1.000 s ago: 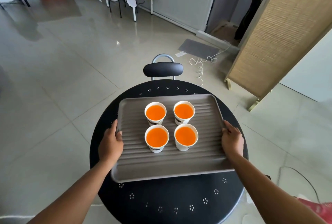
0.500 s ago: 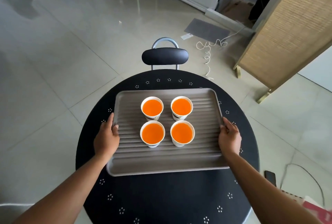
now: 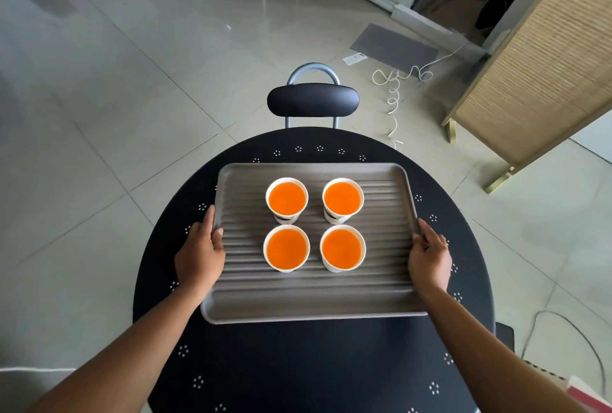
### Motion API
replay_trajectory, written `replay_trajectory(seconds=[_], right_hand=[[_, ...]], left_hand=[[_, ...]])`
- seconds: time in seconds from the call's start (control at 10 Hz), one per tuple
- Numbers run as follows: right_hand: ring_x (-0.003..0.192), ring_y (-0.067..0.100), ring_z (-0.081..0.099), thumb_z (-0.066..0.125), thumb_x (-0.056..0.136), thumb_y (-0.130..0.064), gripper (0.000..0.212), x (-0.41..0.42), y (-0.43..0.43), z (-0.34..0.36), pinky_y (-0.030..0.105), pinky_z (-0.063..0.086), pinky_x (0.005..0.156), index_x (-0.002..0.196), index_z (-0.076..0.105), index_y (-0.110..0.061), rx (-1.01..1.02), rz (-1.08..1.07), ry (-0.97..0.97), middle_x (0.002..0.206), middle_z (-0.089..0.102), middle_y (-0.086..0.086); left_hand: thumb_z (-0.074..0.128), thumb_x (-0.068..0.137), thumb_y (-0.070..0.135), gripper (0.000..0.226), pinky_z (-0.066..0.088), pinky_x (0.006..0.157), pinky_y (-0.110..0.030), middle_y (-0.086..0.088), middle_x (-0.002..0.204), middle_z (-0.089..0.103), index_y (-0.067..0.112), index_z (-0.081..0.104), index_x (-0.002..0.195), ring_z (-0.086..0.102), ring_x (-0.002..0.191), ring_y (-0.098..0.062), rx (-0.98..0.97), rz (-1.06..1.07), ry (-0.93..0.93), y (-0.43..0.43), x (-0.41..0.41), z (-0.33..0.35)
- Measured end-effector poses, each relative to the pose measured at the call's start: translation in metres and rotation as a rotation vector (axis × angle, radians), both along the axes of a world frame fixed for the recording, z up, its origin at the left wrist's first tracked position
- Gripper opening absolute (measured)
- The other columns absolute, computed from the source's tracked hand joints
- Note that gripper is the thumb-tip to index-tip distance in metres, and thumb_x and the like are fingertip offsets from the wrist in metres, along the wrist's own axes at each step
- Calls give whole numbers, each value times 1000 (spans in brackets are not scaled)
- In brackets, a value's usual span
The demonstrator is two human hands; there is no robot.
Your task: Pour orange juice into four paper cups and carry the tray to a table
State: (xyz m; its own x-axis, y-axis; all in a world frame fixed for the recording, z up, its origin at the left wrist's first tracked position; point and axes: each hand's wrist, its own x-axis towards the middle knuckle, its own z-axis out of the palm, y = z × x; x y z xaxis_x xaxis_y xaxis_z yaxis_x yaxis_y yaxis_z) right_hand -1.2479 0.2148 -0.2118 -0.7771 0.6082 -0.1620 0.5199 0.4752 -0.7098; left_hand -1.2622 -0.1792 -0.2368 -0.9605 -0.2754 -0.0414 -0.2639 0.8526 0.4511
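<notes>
- Pouring looks done: four paper cups [image 3: 286, 200] stand at the tray's [image 3: 308, 300] middle, each full of orange juice [image 3: 341, 248].
- The tray lies over the round black bench [image 3: 298, 373]; whether it is resting on it or just above, I cannot tell.
- The left hand [image 3: 200, 257] and right hand [image 3: 429, 257] hold the tray's side edges, fingers [image 3: 209, 217] pinching the rim.
- Left, I judge: set it down and let go.
</notes>
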Motion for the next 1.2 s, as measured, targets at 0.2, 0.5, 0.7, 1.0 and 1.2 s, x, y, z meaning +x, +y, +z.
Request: replay_trajectory(seconds=[0.2,0.5,0.7,1.0,1.2], right_hand=[[108,33,59,45,99,-21,42,0,2,-3,43,46,88,139,52,-29,143,70,-75,124,59,6],[97,35,61,43,100,-25,42,9,4,-8,42,48,82,142,48,-31,220,123,-122,120,58,6],[96,36,61,42,101,-26,44,18,4,-10,43,49,81,144,45,-32,241,151,-149,122,55,7],[116,33,50,42,99,-22,53,29,7,0,51,48,93,150,32,-33,194,234,-258,138,40,8],[133,37,36,47,96,-32,58,57,5,24,50,32,107,151,31,-23,283,241,-298,143,43,17]], left_hand=[[49,97,19,53,53,61,-42,-13,109,60,18,34,147,63,82,-36,-84,-30,10,-1,1,-4],[48,98,19,52,54,68,-45,-14,102,61,16,34,147,61,82,-33,-96,-38,17,-1,11,-2],[46,99,22,52,53,72,-46,-14,104,59,18,31,148,61,87,-33,-102,-40,-1,-3,19,-3],[46,99,26,63,56,81,-43,-16,129,41,25,14,153,56,99,-27,22,-2,-116,-3,28,6],[58,92,33,64,51,91,-42,-15,134,45,17,31,148,48,120,-30,-39,-64,-45,5,67,30]])
